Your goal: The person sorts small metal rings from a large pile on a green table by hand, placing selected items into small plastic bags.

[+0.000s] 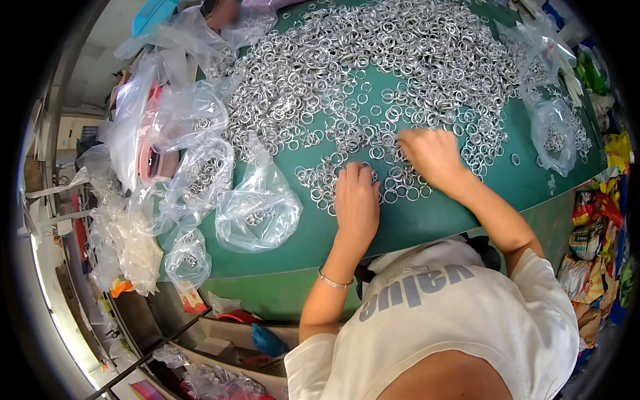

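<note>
A small cluster of silver metal rings point(321, 179) lies on the green tabletop. My left hand point(358, 203) rests over this cluster, its fingers curled down and closed on some of the rings. To its right and a bit farther off is my right hand point(432, 157), its fingers bent together with the tips down among loose rings. What those fingertips pinch, if anything, is hidden. Several more rings point(405, 183) lie between the two hands. Beyond them spreads a large heap of the same rings point(400, 47), reaching to the far edge.
Clear plastic bags holding rings stand along the left side, the nearest being a large open bag point(259, 217) and a smaller bag point(188, 259). Another bag point(553, 137) lies at the right edge. Below the green table point(280, 263) sit boxes; colourful packages point(590, 233) are stacked at right.
</note>
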Available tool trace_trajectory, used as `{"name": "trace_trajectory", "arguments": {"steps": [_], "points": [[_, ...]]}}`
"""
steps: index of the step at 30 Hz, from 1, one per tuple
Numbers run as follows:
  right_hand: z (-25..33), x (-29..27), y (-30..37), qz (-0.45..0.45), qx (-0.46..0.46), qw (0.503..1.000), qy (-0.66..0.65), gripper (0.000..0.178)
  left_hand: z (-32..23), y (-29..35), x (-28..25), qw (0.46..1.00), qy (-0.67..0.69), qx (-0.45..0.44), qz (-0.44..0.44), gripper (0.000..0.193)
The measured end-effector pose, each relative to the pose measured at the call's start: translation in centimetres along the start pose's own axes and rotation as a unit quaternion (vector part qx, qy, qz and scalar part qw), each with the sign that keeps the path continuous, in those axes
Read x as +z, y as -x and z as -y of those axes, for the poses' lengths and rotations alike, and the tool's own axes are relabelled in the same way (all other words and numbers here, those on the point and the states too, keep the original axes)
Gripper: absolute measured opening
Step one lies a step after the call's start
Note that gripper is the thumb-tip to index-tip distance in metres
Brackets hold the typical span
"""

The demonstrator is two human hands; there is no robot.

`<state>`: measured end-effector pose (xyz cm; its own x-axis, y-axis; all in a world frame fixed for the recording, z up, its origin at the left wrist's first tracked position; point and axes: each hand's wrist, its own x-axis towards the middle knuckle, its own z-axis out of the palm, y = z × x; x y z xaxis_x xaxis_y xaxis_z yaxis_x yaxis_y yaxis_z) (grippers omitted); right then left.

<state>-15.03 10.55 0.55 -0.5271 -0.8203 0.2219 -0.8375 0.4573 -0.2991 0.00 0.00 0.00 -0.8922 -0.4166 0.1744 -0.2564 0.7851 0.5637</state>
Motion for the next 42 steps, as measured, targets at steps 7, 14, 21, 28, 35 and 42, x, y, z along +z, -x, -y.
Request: {"name": "trace_trajectory", "arguments": {"steps": [7,14,21,28,35,42], "points": [[-1.0,-4.0,1.5,0.024,0.136,0.990,-0.016,0.010,1.3,1.5,-0.5,0.993,0.042,-0.034,-0.109,0.017],[1.3,-3.1,2.5,0.082,-0.021,0.982,-0.169,0.013,-0.4,1.1,-0.9,0.988,0.052,-0.029,-0.142,0.021],[-0.4,-2.3,2.5,0.029,0.044,0.986,-0.157,0.009,-1.9,2.9,0.8,0.999,0.035,-0.006,-0.029,0.025],[-0.2,-3.8,3.6,0.050,0.086,0.987,-0.125,0.018,-1.3,2.8,0.5,0.992,0.104,-0.044,-0.057,0.014],[0.6,-2.7,4.8,0.086,0.012,0.987,-0.133,0.019,-1.3,2.0,0.3,0.988,0.095,-0.074,-0.099,0.015],[-2.5,-3.7,5.2,0.045,0.091,0.964,-0.244,0.015,-1.9,1.8,0.8,0.982,0.126,-0.045,-0.130,0.013]]}}
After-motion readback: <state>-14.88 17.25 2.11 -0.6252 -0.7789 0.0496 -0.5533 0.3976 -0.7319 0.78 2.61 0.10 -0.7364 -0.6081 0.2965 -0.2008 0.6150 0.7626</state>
